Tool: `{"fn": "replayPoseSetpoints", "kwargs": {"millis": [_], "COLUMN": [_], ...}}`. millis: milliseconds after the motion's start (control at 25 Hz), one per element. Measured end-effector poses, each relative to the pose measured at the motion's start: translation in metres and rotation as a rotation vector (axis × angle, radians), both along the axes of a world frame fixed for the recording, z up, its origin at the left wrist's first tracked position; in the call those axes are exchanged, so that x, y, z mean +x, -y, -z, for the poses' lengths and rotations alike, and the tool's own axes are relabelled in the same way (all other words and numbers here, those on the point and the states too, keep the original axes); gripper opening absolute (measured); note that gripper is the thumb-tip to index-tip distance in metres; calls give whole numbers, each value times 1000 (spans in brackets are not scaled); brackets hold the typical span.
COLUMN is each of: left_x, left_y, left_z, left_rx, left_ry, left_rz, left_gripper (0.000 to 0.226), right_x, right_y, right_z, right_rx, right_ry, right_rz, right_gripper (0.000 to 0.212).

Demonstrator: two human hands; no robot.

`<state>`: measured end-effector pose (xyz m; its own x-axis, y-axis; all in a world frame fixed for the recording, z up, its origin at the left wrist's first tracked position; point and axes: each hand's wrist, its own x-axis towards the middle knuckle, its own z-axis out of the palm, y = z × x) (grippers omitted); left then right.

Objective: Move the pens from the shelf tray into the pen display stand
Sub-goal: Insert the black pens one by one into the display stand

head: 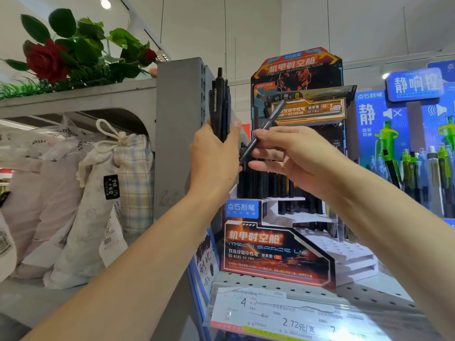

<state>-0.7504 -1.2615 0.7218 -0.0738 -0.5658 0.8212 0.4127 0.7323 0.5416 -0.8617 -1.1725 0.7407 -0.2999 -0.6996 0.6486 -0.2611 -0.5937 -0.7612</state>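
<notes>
My left hand point(214, 156) grips a bundle of several black pens point(220, 104), held upright in front of the grey shelf upright. My right hand point(293, 153) pinches a single dark pen point(266, 126) that slants up to the right, its tip in front of the stand's back card. The pen display stand point(278, 252) is a red, black and orange card stand with white stepped rows of holes. Several black pens stand in its back rows, partly hidden behind my right hand. No shelf tray shows.
A blue display with green and white pens point(413, 168) stands on the right. Cloth drawstring bags point(98, 193) fill the left shelf, with an artificial rose point(46, 60) on top. A price label point(283, 313) runs along the perforated shelf edge.
</notes>
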Motion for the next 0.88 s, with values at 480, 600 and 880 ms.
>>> {"fn": "replayPoseSetpoints", "kwargs": {"millis": [480,600,880], "left_x": [10,10,9], "left_y": [-1,0,2], "left_z": [-1,-1,0], "left_rx": [-104,-88,-51], "left_ry": [-32,-19,-8], "left_rz": [95,105,149], "left_gripper": [8,8,7], "right_x": [4,7,14], "right_y": [18,21,30], "right_z": [10,10,1], "right_rx": [106,212,251], "right_ry": [-492,-539,-669], "right_rz": [580,576,696], "right_gripper": [11,10,27]}}
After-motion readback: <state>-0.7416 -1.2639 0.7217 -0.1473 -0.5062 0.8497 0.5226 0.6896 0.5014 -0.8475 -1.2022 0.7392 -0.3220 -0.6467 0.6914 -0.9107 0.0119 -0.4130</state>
